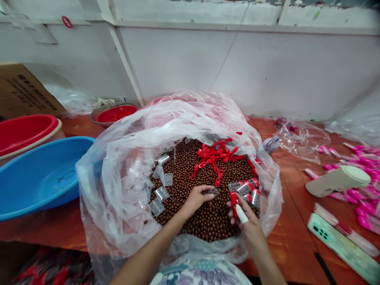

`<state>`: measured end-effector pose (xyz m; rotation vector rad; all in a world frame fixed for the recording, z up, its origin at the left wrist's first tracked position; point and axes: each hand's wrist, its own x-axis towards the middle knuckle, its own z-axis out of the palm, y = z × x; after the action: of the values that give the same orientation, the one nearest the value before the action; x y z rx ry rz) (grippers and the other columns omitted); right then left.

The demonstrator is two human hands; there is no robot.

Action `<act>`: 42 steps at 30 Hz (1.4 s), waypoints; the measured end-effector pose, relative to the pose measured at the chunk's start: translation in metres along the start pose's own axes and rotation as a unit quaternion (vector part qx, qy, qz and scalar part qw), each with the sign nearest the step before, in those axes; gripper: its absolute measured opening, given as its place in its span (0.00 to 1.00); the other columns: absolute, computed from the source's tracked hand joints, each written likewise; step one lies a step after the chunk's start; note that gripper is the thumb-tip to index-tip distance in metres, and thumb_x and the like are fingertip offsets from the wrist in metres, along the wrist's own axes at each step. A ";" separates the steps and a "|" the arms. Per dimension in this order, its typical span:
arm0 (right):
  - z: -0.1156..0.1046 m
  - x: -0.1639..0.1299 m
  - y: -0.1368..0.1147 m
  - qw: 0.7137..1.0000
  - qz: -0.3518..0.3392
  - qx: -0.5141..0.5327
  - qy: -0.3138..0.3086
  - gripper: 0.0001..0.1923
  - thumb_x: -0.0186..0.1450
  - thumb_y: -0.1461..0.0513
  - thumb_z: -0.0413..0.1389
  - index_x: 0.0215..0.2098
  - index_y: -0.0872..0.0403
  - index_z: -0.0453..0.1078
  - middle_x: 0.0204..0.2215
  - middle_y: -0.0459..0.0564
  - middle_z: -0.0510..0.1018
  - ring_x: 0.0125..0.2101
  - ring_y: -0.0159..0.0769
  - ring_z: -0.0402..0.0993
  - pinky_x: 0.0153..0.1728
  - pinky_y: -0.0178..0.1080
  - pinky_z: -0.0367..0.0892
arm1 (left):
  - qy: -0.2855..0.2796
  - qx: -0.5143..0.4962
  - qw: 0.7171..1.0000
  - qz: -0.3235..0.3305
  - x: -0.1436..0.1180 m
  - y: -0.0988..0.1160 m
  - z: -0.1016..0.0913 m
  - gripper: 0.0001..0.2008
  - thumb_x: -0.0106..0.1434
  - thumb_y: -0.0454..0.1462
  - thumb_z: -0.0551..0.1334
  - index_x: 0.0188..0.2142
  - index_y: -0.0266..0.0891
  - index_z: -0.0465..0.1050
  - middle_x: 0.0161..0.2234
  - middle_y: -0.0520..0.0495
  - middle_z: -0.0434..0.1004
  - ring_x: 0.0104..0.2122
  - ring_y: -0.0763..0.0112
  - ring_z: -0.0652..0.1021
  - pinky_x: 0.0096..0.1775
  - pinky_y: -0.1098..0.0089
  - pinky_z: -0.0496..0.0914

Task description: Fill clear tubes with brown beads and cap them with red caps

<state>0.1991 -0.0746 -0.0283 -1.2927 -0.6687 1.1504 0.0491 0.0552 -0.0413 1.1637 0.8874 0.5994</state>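
My left hand (198, 200) is closed, thumb and fingers pinching a small clear plastic container (213, 192) just above a heap of brown chocolate balls (204, 221). Opposite it, my right hand (251, 217) is closed around a red plastic piece (234, 200). A white, pointed oval thing (242, 214) lies along that hand; whether it is held or worn on a finger I cannot tell. Behind the hands, loose red plastic caps (218, 156) are scattered over the balls. Several clear containers with red ends (246, 188) lie beside my right hand. Empty clear containers (162, 193) are at the left.
A clear plastic bag (115, 174) lines the heap all round. Left are a blue basin (38, 174), a red basin (26, 132) and a cardboard box (26, 91). Right are a cream tumbler (335, 182), a phone (341, 245) and pink-capped tubes (365, 170).
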 end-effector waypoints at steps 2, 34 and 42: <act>0.002 0.002 -0.001 0.997 0.031 0.067 -0.007 0.25 0.60 0.56 0.55 0.56 0.48 0.60 0.42 0.52 0.75 0.28 0.32 0.71 0.24 0.35 0.66 | -0.011 -0.056 0.998 -0.026 -0.008 0.003 0.002 0.22 0.46 0.36 0.67 0.43 0.34 0.73 0.38 0.43 0.76 0.33 0.67 0.74 0.35 0.65 0.71; -0.009 0.004 -0.009 0.998 0.009 -0.057 0.034 0.23 0.61 0.52 0.52 0.54 0.48 0.62 0.35 0.48 0.74 0.24 0.28 0.64 0.23 0.33 0.62 | -0.057 0.216 0.972 -0.071 -0.027 0.006 0.004 0.18 0.48 0.36 0.61 0.40 0.36 0.75 0.31 0.47 0.75 0.25 0.70 0.72 0.21 0.75 0.65; -0.015 0.005 -0.001 0.996 0.040 0.024 0.076 0.25 0.57 0.51 0.57 0.51 0.50 0.65 0.32 0.47 0.75 0.20 0.26 0.62 0.19 0.32 0.58 | -0.073 0.072 0.991 -0.088 -0.009 -0.006 0.022 0.20 0.45 0.34 0.65 0.40 0.35 0.74 0.27 0.51 0.71 0.25 0.73 0.70 0.26 0.72 0.67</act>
<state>0.2144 -0.0758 -0.0314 -1.3609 -0.4770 1.1130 0.0623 0.0347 -0.0418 1.2269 0.9064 0.3069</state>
